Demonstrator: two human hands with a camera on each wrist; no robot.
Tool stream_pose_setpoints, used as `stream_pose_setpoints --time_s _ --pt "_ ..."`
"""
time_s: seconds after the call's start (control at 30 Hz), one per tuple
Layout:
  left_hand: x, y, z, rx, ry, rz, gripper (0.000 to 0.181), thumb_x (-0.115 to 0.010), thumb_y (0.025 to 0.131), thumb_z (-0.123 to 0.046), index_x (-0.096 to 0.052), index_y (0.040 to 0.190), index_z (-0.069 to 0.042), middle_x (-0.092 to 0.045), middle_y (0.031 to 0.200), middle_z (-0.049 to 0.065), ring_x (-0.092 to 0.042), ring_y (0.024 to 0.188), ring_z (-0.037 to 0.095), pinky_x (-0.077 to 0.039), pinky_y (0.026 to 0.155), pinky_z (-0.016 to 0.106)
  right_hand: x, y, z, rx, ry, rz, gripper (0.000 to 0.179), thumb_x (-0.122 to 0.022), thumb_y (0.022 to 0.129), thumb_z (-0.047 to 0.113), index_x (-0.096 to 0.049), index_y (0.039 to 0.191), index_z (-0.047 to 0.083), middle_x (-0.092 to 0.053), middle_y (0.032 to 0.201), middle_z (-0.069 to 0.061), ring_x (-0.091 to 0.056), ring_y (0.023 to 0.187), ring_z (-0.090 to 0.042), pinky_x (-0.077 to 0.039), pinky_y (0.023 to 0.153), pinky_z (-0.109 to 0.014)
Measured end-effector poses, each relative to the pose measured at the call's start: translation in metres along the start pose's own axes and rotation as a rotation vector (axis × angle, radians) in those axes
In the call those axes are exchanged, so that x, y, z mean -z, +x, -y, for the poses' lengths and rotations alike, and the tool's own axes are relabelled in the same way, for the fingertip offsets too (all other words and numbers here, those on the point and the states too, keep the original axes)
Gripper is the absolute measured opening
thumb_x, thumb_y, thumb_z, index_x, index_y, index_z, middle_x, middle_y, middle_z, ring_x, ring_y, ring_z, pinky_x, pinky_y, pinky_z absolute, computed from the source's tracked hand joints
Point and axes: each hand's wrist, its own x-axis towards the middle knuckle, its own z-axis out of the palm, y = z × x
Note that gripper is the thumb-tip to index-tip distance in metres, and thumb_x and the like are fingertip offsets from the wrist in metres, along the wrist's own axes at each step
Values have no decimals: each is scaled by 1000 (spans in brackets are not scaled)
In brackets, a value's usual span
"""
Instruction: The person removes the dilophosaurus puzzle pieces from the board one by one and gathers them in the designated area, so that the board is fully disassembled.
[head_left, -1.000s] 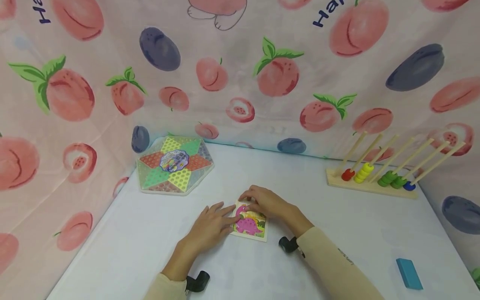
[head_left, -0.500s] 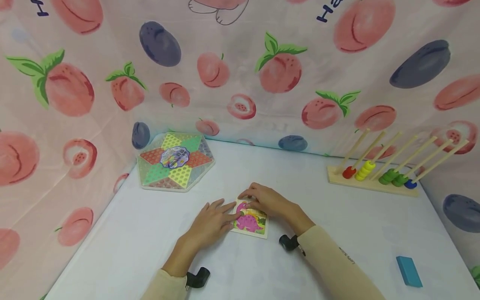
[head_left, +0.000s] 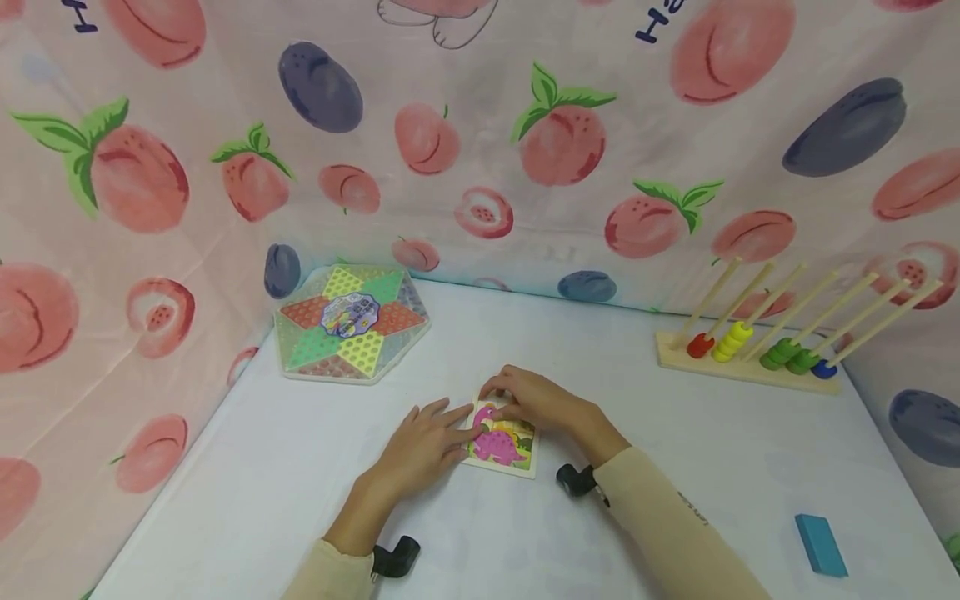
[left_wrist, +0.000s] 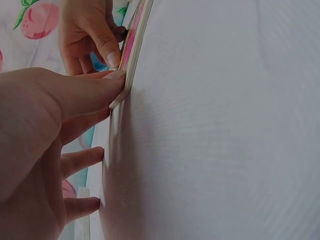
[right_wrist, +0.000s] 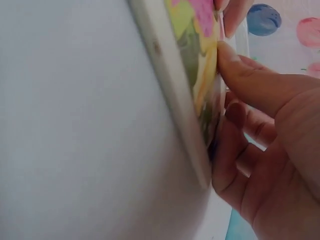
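A small wooden jigsaw puzzle (head_left: pixel 501 450) with a pink dinosaur picture and pale frame lies flat on the white table. My left hand (head_left: pixel 422 442) has its fingers spread and mostly straight; they touch the puzzle's left side, one fingertip over the picture. In the left wrist view, the left thumb (left_wrist: pixel 95 92) rests at the puzzle's edge. From the far right, my right hand (head_left: pixel 540 404) holds the puzzle, curled fingers at the far edge and thumb over the picture. The right wrist view shows the right thumb (right_wrist: pixel 250 80) against the picture; the hand hides its upper right part.
A hexagonal Chinese checkers board (head_left: pixel 352 323) lies at the back left. A wooden counting rack (head_left: pixel 750 362) with slanted pegs and coloured beads stands at the back right. One blue block (head_left: pixel 821 545) lies at the front right. A fruit-print cloth (head_left: pixel 480 150) hangs behind.
The head view has tilted slightly, so the scene sits a little higher in the picture. Both hands stay on the puzzle with hardly any visible movement.
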Motion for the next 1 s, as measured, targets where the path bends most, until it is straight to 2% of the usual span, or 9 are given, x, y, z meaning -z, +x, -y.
stream_pose_setpoints --time_s 0.17,0.33,0.63,0.8,1.0 --pt "-1 -1 0 3 4 7 40 -72 95 -27 -68 134 -25 -53 156 3 -40 150 40 -32 116 73 0 0 6 -7 -23 15 31 -74 93 23 -66 124 23 -61 112 -1 -56 99 -13 -55 93 -35" --pt "0 -2 0 8 -3 6 39 -72 95 -27 -68 134 -25 -53 156 3 -40 151 39 -31 116 73 1 1 10 -23 -51 7 32 -74 93 24 -64 123 25 -59 112 1 -55 95 -12 -55 90 -33" --pt "1 0 1 -10 1 -8 37 -71 95 -25 -70 133 -24 -52 157 2 -40 150 39 -32 116 73 2 1 9 26 -49 -27 33 -74 93 24 -62 123 20 -64 120 2 -56 91 -11 -53 85 -29" --pt "-1 0 2 -16 -5 -16 35 -70 96 -25 -71 131 -23 -52 157 2 -41 150 40 -31 115 74 1 -1 9 42 -32 -42 31 -75 93 22 -63 121 19 -68 112 2 -55 87 -11 -50 80 -26" --pt "0 0 0 -16 1 -3 37 -70 96 -26 -69 133 -24 -51 158 2 -40 150 40 -32 115 74 -1 -4 8 48 -39 -61 31 -75 93 22 -65 122 21 -66 103 5 -56 86 -9 -51 80 -25"
